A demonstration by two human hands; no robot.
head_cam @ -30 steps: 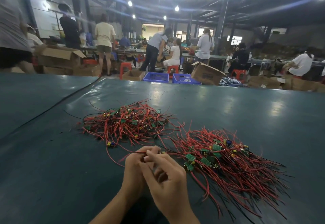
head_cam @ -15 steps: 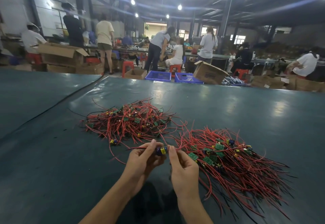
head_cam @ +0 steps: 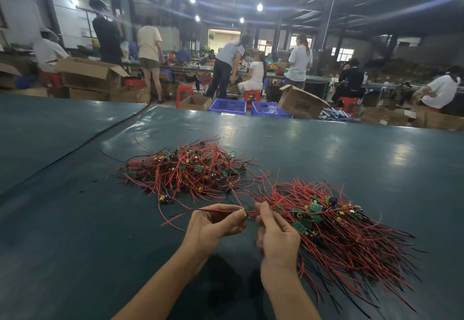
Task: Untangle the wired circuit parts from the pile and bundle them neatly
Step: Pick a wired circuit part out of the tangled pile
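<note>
A tangled pile (head_cam: 190, 171) of red-wired green circuit parts lies ahead on the dark green table (head_cam: 351, 154). A straighter bundle (head_cam: 334, 229) of the same parts fans out to the right. My left hand (head_cam: 213, 227) pinches one wired part (head_cam: 243, 212) with a small blue and yellow component, its wire running left. My right hand (head_cam: 276, 234) sits just beside it at the bundle's left edge, fingers curled, pinching that part's red wires; the fingers are blurred.
A seam (head_cam: 75, 149) crosses the table on the left. Beyond the far edge stand cardboard boxes (head_cam: 298, 104), blue crates (head_cam: 228, 106), red stools and several people at other benches.
My hands have separated: they were clasped together, then each took an end of one wired part. My right hand has shifted right to the bundle's edge.
</note>
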